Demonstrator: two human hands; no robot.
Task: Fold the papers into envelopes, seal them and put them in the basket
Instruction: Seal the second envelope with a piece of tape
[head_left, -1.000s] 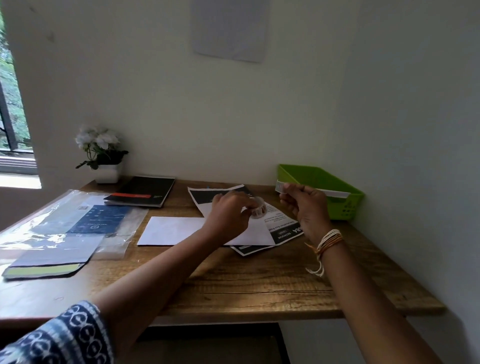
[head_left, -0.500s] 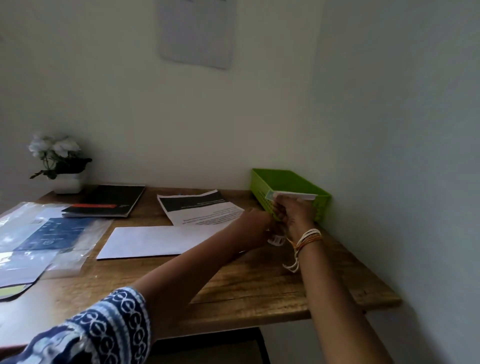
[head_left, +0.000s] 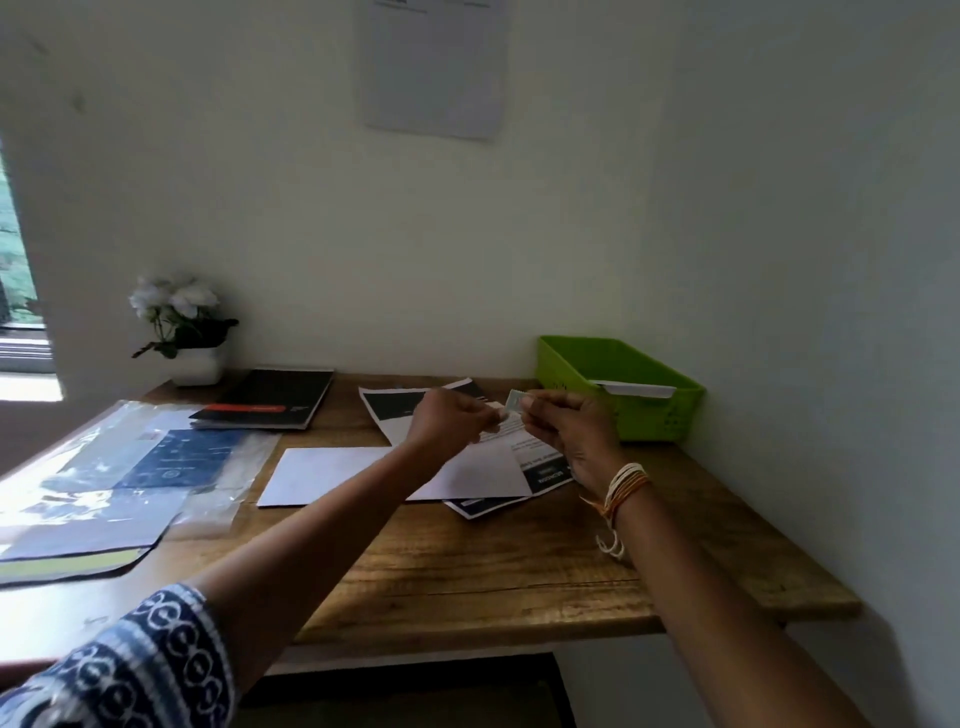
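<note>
Both my hands are raised over the papers in the middle of the wooden desk. My left hand (head_left: 451, 422) is closed around a small tape roll that is mostly hidden by its fingers. My right hand (head_left: 566, 427) pinches a short pale tape strip (head_left: 514, 401) that runs across to the left hand. A white folded sheet (head_left: 332, 473) lies flat below, overlapping printed black-and-white papers (head_left: 543, 466). The green basket (head_left: 649, 415) stands at the back right with one white envelope (head_left: 640, 388) inside.
A black notebook (head_left: 270, 397) and a white potted flower (head_left: 182, 327) stand at the back left. Clear plastic sleeves with blue sheets (head_left: 130, 467) cover the left of the desk (head_left: 493, 571). A wall runs close along the right.
My hands dropped to the desk beside the basket half a second ago and are now lifted over the papers again, with the tape strip drawn out between them. The view swung right and back.
</note>
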